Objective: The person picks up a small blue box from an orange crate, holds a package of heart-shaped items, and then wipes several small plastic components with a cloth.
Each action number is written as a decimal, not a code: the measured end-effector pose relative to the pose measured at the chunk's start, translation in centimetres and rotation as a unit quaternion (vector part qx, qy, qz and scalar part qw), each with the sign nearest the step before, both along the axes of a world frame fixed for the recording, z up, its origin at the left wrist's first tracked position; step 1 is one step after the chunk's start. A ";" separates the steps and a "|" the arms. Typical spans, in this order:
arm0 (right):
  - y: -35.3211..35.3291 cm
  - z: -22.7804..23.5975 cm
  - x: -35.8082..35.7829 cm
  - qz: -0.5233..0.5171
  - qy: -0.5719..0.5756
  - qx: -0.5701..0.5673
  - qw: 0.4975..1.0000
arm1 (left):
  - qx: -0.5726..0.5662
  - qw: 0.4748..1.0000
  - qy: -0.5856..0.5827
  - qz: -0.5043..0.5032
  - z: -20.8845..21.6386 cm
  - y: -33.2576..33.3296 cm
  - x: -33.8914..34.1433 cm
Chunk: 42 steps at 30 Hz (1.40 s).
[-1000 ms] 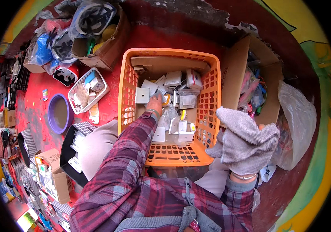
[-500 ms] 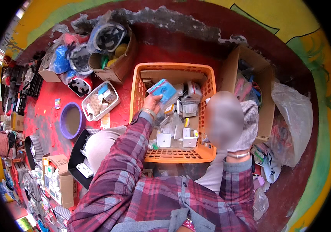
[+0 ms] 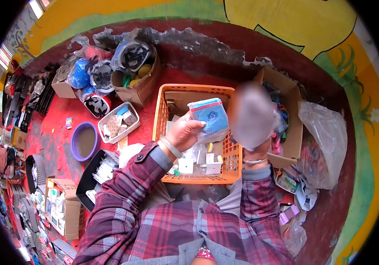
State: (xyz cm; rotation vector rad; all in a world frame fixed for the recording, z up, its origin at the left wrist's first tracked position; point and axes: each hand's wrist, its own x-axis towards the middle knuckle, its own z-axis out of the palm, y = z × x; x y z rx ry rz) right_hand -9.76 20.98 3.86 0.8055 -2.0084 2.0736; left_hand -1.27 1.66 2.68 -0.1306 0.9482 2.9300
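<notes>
My left hand (image 3: 186, 132) is closed on the lower left edge of a flat blue packet (image 3: 210, 115) in a clear plastic sleeve with a red stripe along its top. The packet is raised over an orange slotted plastic basket (image 3: 239, 164). Inside the basket lie small white boxes (image 3: 214, 167), clear plastic bags (image 3: 194, 152) and little yellow-capped pieces. My right hand (image 3: 256, 154) is up at the basket's right side. A grey blurred patch covers most of it, so its fingers and anything in them are hidden.
Right of the basket stands an open cardboard box (image 3: 287, 152) with colourful goods, beside a large clear plastic bag (image 3: 326, 137). To the left are a purple basin (image 3: 73, 145), a small white basket (image 3: 132, 128), a black tray (image 3: 83, 183) and a box of bagged items (image 3: 143, 95).
My left hand has lifted the blue packet out of the basket, tilting its printed face upright. My right hand has shifted slightly left, and grey striped fabric beside it no longer shows.
</notes>
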 end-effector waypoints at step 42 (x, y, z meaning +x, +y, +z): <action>-8.0 -3.3 3.0 -0.066 0.231 0.397 0.886 | 0.011 0.992 -0.053 0.111 -3.4 1.0 -0.6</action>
